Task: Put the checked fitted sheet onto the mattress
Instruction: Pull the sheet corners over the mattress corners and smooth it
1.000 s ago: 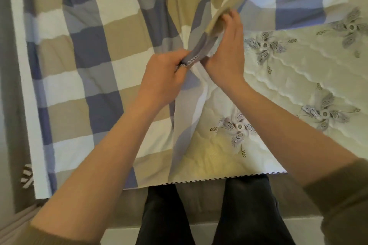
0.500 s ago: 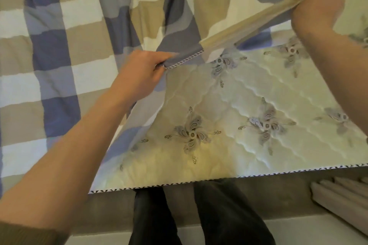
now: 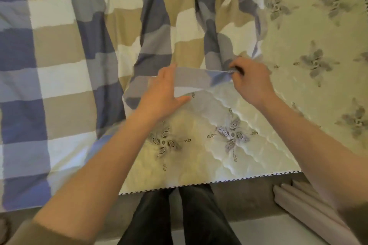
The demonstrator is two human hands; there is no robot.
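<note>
The sheet (image 3: 119,45) hem runs left-right: right hand (image 3: 251,85) pinches it, left hand (image 3: 162,96) touches it with fingers (image 3: 168,74) straight; bare mattress (image 3: 298,105) lies near-right.

A grey-brown bed base (image 3: 249,199) runs as a dull band across the lower part of the view, its face in shadow. Beneath it lies a pale, smooth floor (image 3: 268,232). At the lower right, long pale grey ribbed lengths (image 3: 302,211) slant over the floor beside the base; what they are is unclear. The light is soft, warm and yellowish
</note>
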